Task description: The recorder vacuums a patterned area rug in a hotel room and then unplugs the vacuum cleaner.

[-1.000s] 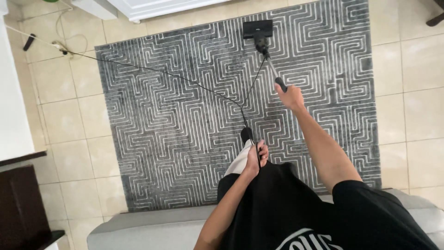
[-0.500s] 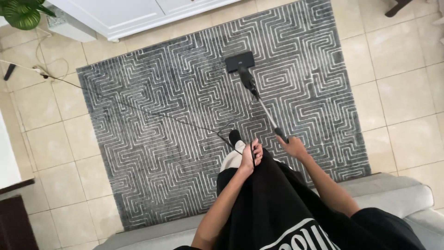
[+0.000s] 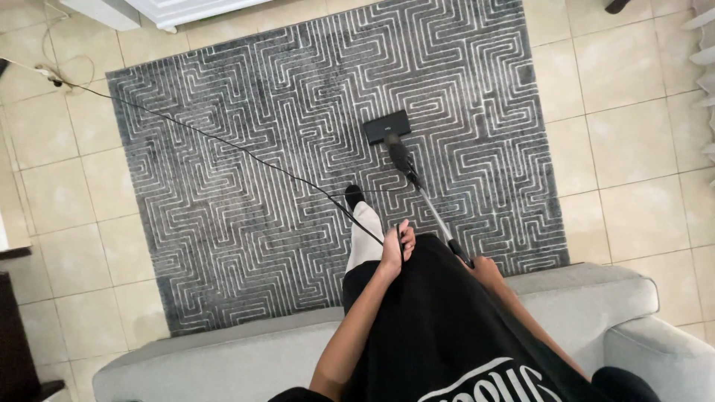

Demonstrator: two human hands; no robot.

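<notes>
Here left hand (image 3: 395,249) fingers clench cord (image 3: 223,141); right hand (image 3: 485,269) grasps vacuum wand (image 3: 432,212), fingers half hidden

Room around the patterned rug

A grey rug (image 3: 246,149) with a pale maze pattern lies on beige floor tiles (image 3: 633,141). A grey sofa (image 3: 596,313) runs along the bottom edge, white furniture (image 3: 186,9) stands at the top, and a dark cabinet (image 3: 13,335) sits at the left.
</notes>
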